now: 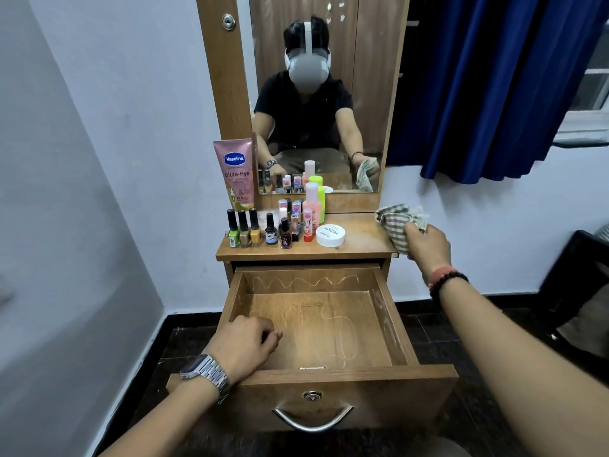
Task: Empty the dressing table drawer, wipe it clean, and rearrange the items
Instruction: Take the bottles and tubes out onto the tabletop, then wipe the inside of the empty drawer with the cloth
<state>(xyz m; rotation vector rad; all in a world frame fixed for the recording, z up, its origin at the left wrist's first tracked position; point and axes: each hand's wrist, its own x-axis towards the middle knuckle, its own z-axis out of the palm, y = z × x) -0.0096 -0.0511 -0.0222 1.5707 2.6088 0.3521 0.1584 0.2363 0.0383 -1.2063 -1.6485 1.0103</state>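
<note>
The wooden drawer (316,328) is pulled out and holds nothing; pale scribble marks show on its floor and back wall. My left hand (245,344) rests over the drawer's front left corner, fingers loosely curled, holding nothing. My right hand (426,244) grips a checked cloth (395,219) at the right edge of the dressing table top (359,239). On the top stand several nail polish bottles (244,229), a pink Vaseline tube (235,174), a pink bottle (311,202), small sticks and a white round jar (330,235).
A mirror (316,94) rises behind the table top and reflects a seated person. Blue curtains (494,84) hang at the right. A dark chair (580,275) stands at the far right. A white wall runs along the left.
</note>
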